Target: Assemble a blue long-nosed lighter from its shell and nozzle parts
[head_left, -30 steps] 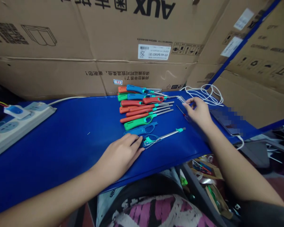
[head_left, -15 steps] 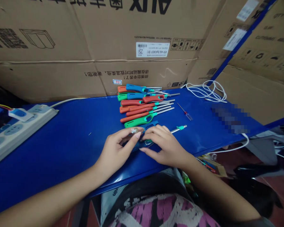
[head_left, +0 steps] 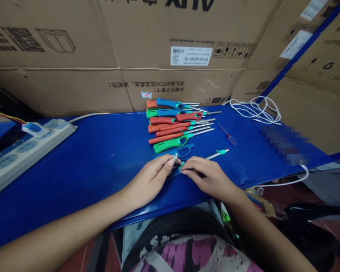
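Observation:
My left hand (head_left: 150, 179) is closed, with a small whitish piece (head_left: 175, 156) pinched between thumb and fingertips; its exact kind is unclear. Close beside it, the fingers of my right hand (head_left: 211, 174) are pinched at a small teal-green part (head_left: 182, 165), partly hidden by the fingertips. Just beyond both hands lies a blue lighter shell half (head_left: 185, 152) with a trigger loop. Another blue piece under my hands is mostly covered. A metal lighter tube (head_left: 214, 155) with a teal collar extends to the right behind my right hand.
Several long-necked lighters (head_left: 170, 130) lie stacked at the back. To their right are a small screwdriver (head_left: 229, 138) and a coiled white cable (head_left: 257, 111). A power strip (head_left: 31, 145) stands on the left. Cardboard boxes (head_left: 85, 87) wall the blue table's (head_left: 90, 181) back.
The view has shifted slightly, moving the scene rightward. My right fingers have come together in a pinch near my left fingertips, leaving more of the blue shell half visible.

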### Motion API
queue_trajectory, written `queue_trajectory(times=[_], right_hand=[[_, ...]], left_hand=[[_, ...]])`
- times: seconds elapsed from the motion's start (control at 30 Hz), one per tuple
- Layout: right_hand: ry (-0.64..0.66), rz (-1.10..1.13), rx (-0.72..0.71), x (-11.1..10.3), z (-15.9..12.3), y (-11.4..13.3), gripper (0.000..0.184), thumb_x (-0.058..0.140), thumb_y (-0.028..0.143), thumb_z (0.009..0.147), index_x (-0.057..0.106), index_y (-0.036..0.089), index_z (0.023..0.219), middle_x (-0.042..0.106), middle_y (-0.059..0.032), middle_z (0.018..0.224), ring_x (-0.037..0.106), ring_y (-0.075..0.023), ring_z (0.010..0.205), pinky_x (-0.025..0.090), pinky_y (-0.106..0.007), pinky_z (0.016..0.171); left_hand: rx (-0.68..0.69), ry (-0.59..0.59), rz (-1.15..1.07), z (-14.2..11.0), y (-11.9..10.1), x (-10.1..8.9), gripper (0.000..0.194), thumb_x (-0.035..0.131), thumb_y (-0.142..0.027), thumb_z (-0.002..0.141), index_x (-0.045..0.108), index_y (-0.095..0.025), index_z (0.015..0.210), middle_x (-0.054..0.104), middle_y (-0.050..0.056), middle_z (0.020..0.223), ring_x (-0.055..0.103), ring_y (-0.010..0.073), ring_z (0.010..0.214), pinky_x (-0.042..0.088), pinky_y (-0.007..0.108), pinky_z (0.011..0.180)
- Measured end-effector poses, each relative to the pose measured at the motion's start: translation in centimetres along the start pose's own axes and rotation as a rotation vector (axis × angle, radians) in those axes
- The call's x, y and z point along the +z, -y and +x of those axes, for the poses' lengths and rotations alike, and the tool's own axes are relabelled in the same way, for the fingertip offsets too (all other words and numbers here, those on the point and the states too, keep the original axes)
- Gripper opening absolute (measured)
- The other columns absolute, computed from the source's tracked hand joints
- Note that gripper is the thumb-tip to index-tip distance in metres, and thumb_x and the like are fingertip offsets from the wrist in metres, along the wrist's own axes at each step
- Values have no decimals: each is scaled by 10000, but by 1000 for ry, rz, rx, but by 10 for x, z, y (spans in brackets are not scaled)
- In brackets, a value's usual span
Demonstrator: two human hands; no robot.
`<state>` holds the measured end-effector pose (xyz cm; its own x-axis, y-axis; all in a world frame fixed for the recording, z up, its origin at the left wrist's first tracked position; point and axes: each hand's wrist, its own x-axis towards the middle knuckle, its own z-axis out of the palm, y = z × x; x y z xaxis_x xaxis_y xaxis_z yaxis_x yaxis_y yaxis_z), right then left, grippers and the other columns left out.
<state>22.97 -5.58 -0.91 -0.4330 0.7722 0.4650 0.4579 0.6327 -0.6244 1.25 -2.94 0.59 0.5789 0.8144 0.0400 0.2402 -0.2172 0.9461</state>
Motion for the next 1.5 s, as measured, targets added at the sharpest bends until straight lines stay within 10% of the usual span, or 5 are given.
queue_trajectory(times=[0.73, 1.07, 1.5], right_hand=[[-22, -150, -16, 0, -1, -1, 250, 523, 162, 999, 714, 227, 1146, 698, -49, 925, 652, -160, 814, 541, -308, 708], [-69, -151, 22, 2, 0, -1, 144, 576, 188, 984, 704, 217, 1044, 722, -49, 948, 681, -171, 847, 551, -331, 748], [-30, -125, -16, 2, -2, -3, 309, 500, 128, 997, 673, 259, 1217, 693, -62, 1014, 662, -175, 897, 548, -336, 781]], left_hand=[[34, -121, -77, 6, 4, 0, 216, 602, -309, 953, 689, -159, 1082, 717, 73, 1059, 656, 197, 970, 507, 313, 866], [-17, -161, -54, 1, 4, -3, 361, 426, -466, 1038, 650, -194, 958, 610, 24, 812, 565, 172, 778, 451, 267, 651], [53, -174, 33, 6, 5, -2, 229, 553, -343, 990, 705, -189, 1064, 703, 53, 996, 640, 157, 790, 511, 270, 697]])
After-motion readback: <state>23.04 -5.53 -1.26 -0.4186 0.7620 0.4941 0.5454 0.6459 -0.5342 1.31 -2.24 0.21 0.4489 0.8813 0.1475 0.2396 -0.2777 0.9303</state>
